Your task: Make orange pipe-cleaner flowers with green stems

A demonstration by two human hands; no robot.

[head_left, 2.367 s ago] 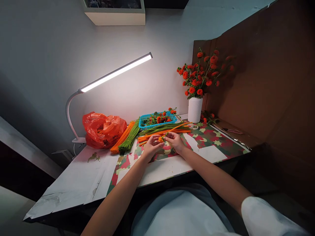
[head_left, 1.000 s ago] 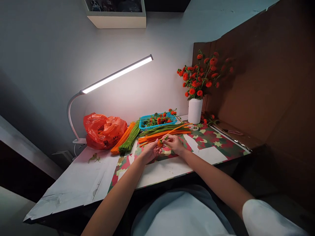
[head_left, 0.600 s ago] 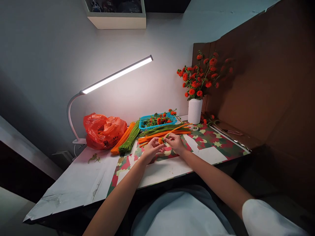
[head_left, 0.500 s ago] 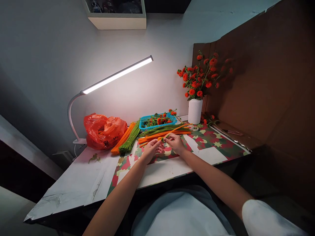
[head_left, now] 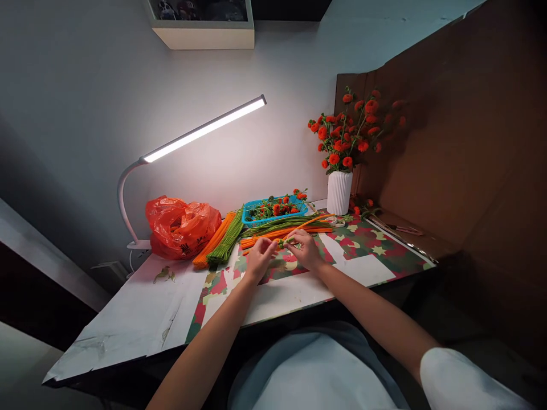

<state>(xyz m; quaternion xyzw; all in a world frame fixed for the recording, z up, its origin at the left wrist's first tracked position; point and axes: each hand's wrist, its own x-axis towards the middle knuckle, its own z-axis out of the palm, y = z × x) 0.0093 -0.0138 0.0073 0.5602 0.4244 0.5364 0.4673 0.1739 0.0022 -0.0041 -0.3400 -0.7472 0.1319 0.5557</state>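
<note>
Between my two hands is a small pipe-cleaner flower (head_left: 281,243), its green part showing and its orange part mostly covered by fingers. My left hand (head_left: 260,259) pinches it from the left with thumb and fingertips. From the other side, my right hand (head_left: 306,251) is closed on its green end. Just behind the hands lie orange pipe cleaners (head_left: 314,230) and green pipe cleaners (head_left: 294,222). A blue basket (head_left: 247,215) beyond them holds finished-looking orange flowers with green stems (head_left: 277,208).
A clamp lamp (head_left: 205,130) leans over the table (head_left: 128,319). Left of the basket are a red plastic bag (head_left: 183,228), an orange bundle (head_left: 216,242) and a green bundle (head_left: 226,242). At the right stand a white vase (head_left: 339,193) of orange flowers and a cardboard wall (head_left: 453,148).
My left hand has turned, its fingers curling closer around the flower. More of the flower's green part shows now, and less of its orange. The right hand has barely shifted.
</note>
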